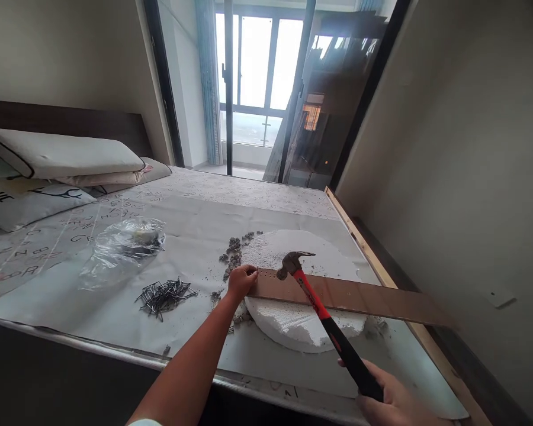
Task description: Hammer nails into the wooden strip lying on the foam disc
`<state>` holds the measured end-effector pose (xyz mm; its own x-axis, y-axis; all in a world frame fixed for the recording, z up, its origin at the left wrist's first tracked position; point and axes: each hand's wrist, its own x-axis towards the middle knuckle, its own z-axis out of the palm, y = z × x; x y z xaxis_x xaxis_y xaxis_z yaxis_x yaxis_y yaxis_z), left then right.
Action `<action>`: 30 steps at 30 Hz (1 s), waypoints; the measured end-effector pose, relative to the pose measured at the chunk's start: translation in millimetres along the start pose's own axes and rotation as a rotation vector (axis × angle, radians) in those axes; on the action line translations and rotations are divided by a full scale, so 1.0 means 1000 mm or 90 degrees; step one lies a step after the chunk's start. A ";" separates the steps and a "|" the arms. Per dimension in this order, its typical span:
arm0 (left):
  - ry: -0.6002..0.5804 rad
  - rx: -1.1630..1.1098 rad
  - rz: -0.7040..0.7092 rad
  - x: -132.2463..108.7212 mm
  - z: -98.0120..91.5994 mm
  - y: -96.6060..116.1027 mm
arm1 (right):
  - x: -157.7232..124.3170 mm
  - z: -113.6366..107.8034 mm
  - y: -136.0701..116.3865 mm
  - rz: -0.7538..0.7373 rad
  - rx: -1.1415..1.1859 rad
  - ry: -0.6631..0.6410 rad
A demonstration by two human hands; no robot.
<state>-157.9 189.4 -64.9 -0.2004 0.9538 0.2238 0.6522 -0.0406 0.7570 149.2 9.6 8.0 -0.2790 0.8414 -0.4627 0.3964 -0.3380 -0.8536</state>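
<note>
A long, thin brown strip lies flat across a white foam disc on the bed, its right end reaching well past the disc. The left hand pinches the strip's left end at the disc's left edge. The right hand, nearer than the disc, is closed around a hammer; its red shaft slants over the disc, the steel head just above the strip. Nails lie heaped left of the disc

The plank lies across the foam disc; nails and bag lie left.
</note>
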 end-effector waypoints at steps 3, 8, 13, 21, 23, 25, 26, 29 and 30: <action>0.008 0.005 0.001 -0.001 0.001 -0.002 | 0.009 0.006 -0.026 -0.001 -0.039 -0.023; 0.004 -0.007 0.001 -0.002 0.004 -0.007 | 0.020 0.012 -0.062 -0.011 -0.108 -0.042; 0.003 -0.025 0.009 -0.004 0.004 -0.009 | 0.027 0.011 -0.076 -0.116 -0.185 -0.010; -0.001 0.034 0.026 -0.005 0.005 -0.009 | 0.034 0.014 -0.081 -0.100 -0.255 -0.015; 0.004 0.041 0.026 -0.005 0.006 -0.009 | 0.032 0.013 -0.085 -0.109 -0.234 -0.010; 0.005 0.044 0.026 -0.005 0.005 -0.008 | 0.031 0.013 -0.086 -0.108 -0.224 -0.008; 0.004 0.047 0.026 -0.005 0.005 -0.008 | 0.032 0.014 -0.085 -0.104 -0.224 -0.009; 0.003 0.066 0.021 -0.006 0.005 -0.007 | 0.037 0.017 -0.077 -0.098 -0.215 -0.009; 0.003 0.067 0.023 -0.007 0.005 -0.007 | 0.038 0.017 -0.074 -0.101 -0.205 -0.005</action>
<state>-158.1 184.8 -74.7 -0.1784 0.9510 0.2526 0.7326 -0.0430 0.6793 93.9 59.7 49.5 -0.3658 0.8691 -0.3329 0.6023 -0.0516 -0.7966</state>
